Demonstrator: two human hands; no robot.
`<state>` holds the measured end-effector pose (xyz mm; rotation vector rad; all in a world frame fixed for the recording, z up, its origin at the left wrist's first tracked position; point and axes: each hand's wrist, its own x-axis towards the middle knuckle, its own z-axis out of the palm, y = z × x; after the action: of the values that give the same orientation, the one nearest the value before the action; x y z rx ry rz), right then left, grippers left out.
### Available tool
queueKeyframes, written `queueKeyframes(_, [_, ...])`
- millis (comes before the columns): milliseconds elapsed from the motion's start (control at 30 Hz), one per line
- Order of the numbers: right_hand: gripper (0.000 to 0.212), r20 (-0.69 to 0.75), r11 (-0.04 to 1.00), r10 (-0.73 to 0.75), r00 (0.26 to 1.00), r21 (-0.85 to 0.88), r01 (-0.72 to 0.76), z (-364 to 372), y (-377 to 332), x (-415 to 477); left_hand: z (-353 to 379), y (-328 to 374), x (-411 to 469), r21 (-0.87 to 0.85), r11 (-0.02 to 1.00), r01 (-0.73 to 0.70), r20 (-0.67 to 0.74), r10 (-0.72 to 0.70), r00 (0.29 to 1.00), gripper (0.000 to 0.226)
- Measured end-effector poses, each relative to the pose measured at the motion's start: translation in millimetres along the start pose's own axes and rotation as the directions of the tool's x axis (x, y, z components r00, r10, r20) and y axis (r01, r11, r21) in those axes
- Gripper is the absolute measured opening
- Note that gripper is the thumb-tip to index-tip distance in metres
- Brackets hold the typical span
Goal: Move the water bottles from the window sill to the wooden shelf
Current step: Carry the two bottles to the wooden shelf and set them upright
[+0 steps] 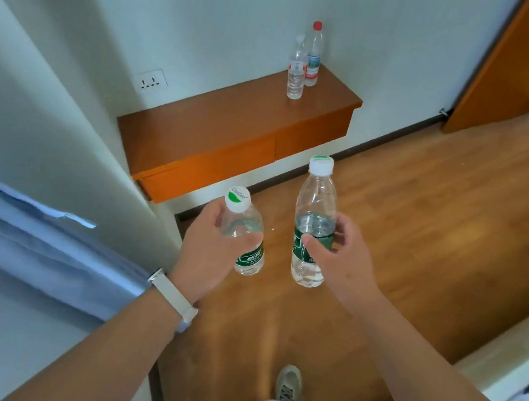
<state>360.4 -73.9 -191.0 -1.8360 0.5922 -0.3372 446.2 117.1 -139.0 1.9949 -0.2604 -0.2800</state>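
Note:
My left hand [211, 244] grips a green-labelled water bottle [245, 235] with a white cap, tilted toward me. My right hand [340, 250] holds a second green-labelled bottle [313, 222] upright around its middle. Both bottles hang over the wooden floor, in front of and below the wooden shelf [233, 126] fixed to the white wall. On the shelf's far right end stand two more bottles side by side: a clear-capped bottle [297, 70] in front and a red-capped bottle [313, 55] behind it.
A wall socket [149, 79] sits left of the shelf. A white wall corner and blue fabric [40, 248] fill the left. A wooden door [519, 67] stands open at the right. A bed edge [506, 370] runs along the lower right. My shoe [288, 384] is on the floor.

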Motion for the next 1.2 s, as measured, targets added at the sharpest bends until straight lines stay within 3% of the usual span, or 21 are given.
queueKeyframes(167, [0.043,-0.07,1.0,-0.012,0.997,0.017,0.013,-38.3,-3.4,43.8,41.7,32.3,41.4,-0.035,0.994,-0.104,0.052,0.106,0.993,0.055])
queueKeyframes(400, [0.049,-0.18,0.999,0.043,0.983,0.027,-0.039,-71.8,14.1,78.3,87.6,45.5,92.9,-0.007,0.995,-0.102,0.151,0.101,0.983,0.052])
queueKeyframes(500, [0.041,-0.192,0.997,0.079,0.978,-0.005,-0.082,-75.6,24.1,93.4,97.8,44.9,116.2,-0.013,0.996,-0.089,0.165,0.089,0.982,0.051])
queueKeyframes(800, [0.039,-0.211,0.986,0.134,0.968,-0.066,-0.151,-65.8,26.8,186.2,118.6,37.2,226.3,-0.108,0.993,-0.037,0.206,0.059,0.977,0.044])
queueKeyframes(1100, [0.057,-0.176,0.975,0.148,0.973,-0.137,-0.173,-25.9,-1.4,331.6,109.2,39.8,382.0,-0.194,0.981,-0.005,0.195,0.043,0.98,0.05])
queueKeyframes(1200, [0.051,-0.174,0.979,0.13,0.976,-0.133,-0.154,-11.4,-13.0,373.8,97.4,40.7,425.9,-0.185,0.982,-0.022,0.155,0.051,0.987,0.049])
